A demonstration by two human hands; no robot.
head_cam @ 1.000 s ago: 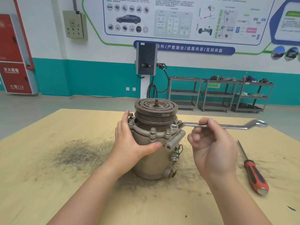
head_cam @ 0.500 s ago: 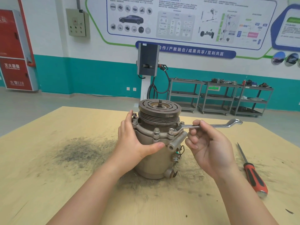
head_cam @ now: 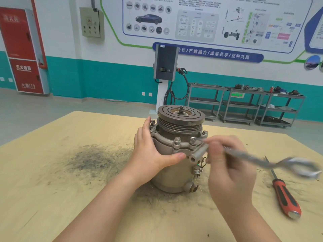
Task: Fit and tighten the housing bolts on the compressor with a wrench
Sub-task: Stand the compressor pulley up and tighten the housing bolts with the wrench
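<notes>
A grey metal compressor stands upright on the wooden table, its grooved pulley on top. Several housing bolts stick up round its flange. My left hand grips the compressor body on its left side, thumb across the front. My right hand holds the shank of a silver ring wrench. One wrench end sits at a bolt on the flange's front right; the free end points right and toward me, blurred by motion.
A red-handled screwdriver lies on the table at the right, close to the wrench's free end. A dark dirt smear marks the table left of the compressor. Metal shelving carts and a charging post stand far behind.
The wrench's free end has swung from pointing right and away to pointing right and toward me, my right hand moving with it. My left hand stays on the compressor.
</notes>
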